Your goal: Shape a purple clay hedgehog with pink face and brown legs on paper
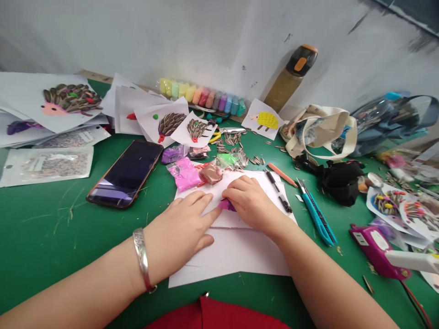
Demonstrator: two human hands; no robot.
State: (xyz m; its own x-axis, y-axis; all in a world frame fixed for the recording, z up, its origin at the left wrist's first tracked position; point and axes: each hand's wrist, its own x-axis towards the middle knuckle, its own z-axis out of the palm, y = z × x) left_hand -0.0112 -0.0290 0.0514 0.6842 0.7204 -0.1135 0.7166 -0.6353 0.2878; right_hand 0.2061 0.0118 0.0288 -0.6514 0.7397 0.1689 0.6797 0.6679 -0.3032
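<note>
A person works bare-handed at a green tabletop (58, 233), both hands meeting over a small purple lump of what looks like soft modelling clay (226, 205) on white paper sheets (236, 256). The left hand (183, 224), a silver-coloured metal bangle (140, 251) at its wrist, lies palm down with fingers extended, gripping nothing, its index fingertip at the lump's near left edge. The right hand (254, 205) is curled over the piece; whether it pinches or merely presses cannot be told. Good work here likely calls for light, even fingertip pressure, worked from the middle outward, with the left hand bracing the paper against sliding. The lump sits between the two hands, just left of the right hand's curled fingers, which partly hide it. Beyond it lie a bright pink clay packet (185, 173) and a brown clay packet (211, 173); a slim black-and-clear pen (277, 191) rests right of the right hand.
</note>
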